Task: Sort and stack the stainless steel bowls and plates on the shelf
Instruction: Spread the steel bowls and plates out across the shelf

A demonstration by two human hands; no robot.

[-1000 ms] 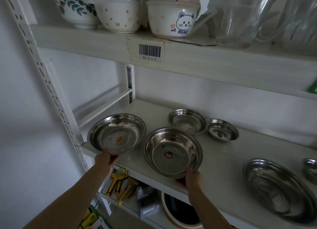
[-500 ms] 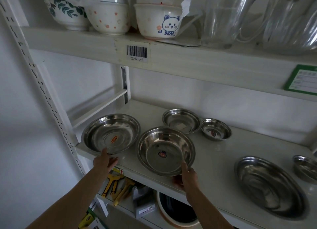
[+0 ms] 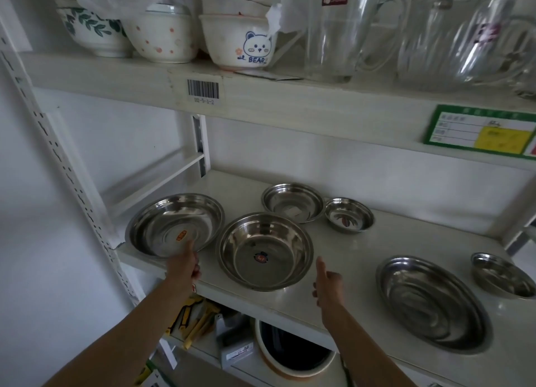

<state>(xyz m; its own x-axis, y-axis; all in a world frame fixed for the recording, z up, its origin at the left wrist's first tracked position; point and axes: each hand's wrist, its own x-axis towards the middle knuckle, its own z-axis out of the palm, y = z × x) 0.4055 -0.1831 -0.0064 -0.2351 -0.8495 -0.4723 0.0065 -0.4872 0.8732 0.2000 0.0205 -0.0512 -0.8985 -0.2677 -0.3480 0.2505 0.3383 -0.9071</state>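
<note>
Several stainless steel dishes lie on the white middle shelf (image 3: pixel 342 259). A wide steel plate (image 3: pixel 174 222) sits at the left; my left hand (image 3: pixel 184 263) grips its near rim, thumb over the edge. A deep steel bowl (image 3: pixel 265 250) stands in the middle. Just right of it, apart from the rim, my right hand (image 3: pixel 326 282) hovers with thumb up and holds nothing. Behind are a medium bowl (image 3: pixel 291 202) and a small bowl (image 3: pixel 348 215). An oval steel plate (image 3: pixel 432 302) and another small bowl (image 3: pixel 504 275) lie at the right.
The upper shelf (image 3: pixel 290 96) carries ceramic bowls (image 3: pixel 237 41) and glass jugs (image 3: pixel 333 29) close overhead. A perforated white upright (image 3: pixel 66 180) bounds the left side. Below the shelf are yellow tools (image 3: pixel 197 317) and a round pan (image 3: pixel 293 349).
My right hand has let go of the deep bowl's near rim and moved off to the right. My left hand stays at the wide plate's rim. The camera has turned rightward.
</note>
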